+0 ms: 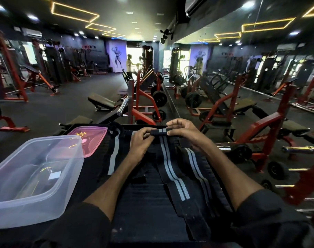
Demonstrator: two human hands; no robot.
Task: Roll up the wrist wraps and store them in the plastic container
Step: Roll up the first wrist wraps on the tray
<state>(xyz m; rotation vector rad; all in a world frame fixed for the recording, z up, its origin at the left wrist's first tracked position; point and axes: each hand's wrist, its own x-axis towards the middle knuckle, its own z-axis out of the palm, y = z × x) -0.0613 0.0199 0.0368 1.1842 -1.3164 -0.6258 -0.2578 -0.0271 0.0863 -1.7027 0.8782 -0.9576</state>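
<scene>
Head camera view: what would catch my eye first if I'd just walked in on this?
Probably the two hands at the centre, the left hand and the right hand, pinching the far end of a black wrist wrap with grey stripes and starting to roll it. Next, the clear plastic container at the lower left, with no wraps in it, and its pink lid lying just beyond. Behind all this stretches a dim gym of red weight machines.

Two bare forearms coming up from the bottom of the frame, dark charcoal sleeves (77,228) pushed up near the elbows. Loose, slightly bunched fabric. No watch, rings or gloves on either hand (140,143).
</scene>
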